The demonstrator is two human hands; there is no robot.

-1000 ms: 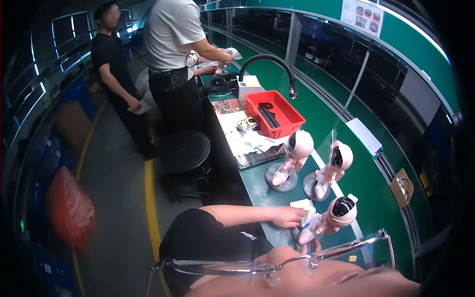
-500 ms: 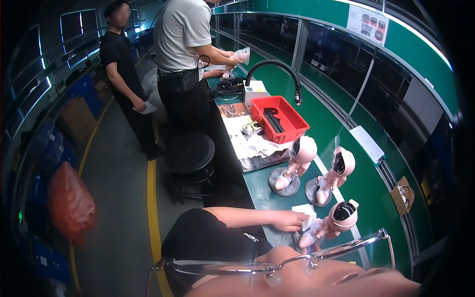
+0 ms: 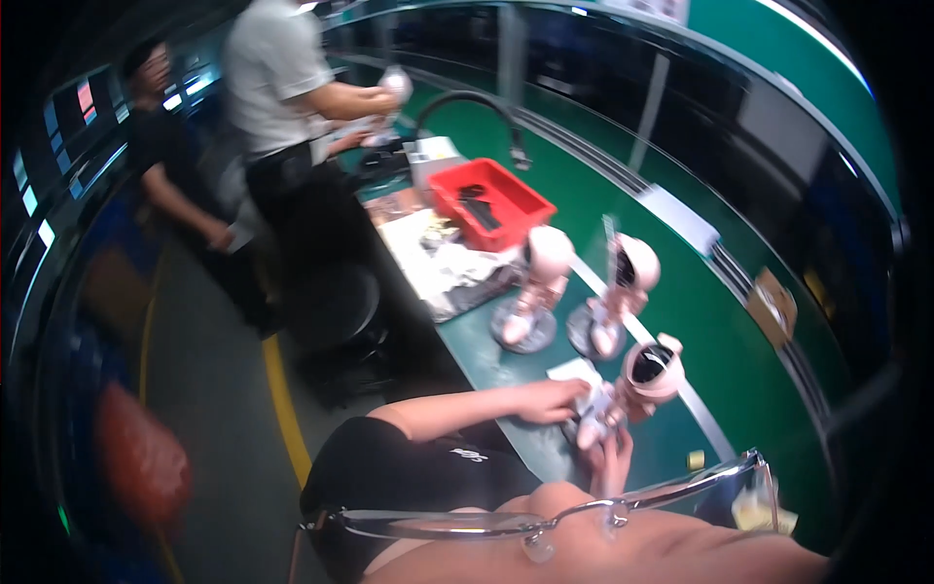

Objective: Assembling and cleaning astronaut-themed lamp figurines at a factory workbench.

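A pink figurine [image 3: 650, 375] with a rounded head and dark, glossy face opening stands at the near part of the bench. My left hand [image 3: 550, 400] reaches in from the left, its fingers closed on a white wipe [image 3: 590, 382] pressed against the figurine's side. From below, my right hand [image 3: 610, 461] grips the figurine low down by its foot; part of that hand is hidden behind the glasses and my body. Two similar figures, a pink figurine [image 3: 547, 258] and another pink figurine [image 3: 637, 263], stand just beyond on grey round bases.
A red bin [image 3: 501, 234] with black parts sits farther back, beside white cloths [image 3: 452, 263] and a black bent-neck device [image 3: 520, 156]. Co-workers, one in a white shirt [image 3: 277, 78], stand at the far left. A stool [image 3: 336, 302] stands by the bench; a small yellow piece [image 3: 695, 459] lies near right.
The view has swung, shifting the bench leftward and upward. My right hand now shows at the figurine's foot, where before it was mostly hidden. My left hand stays at the wipe.
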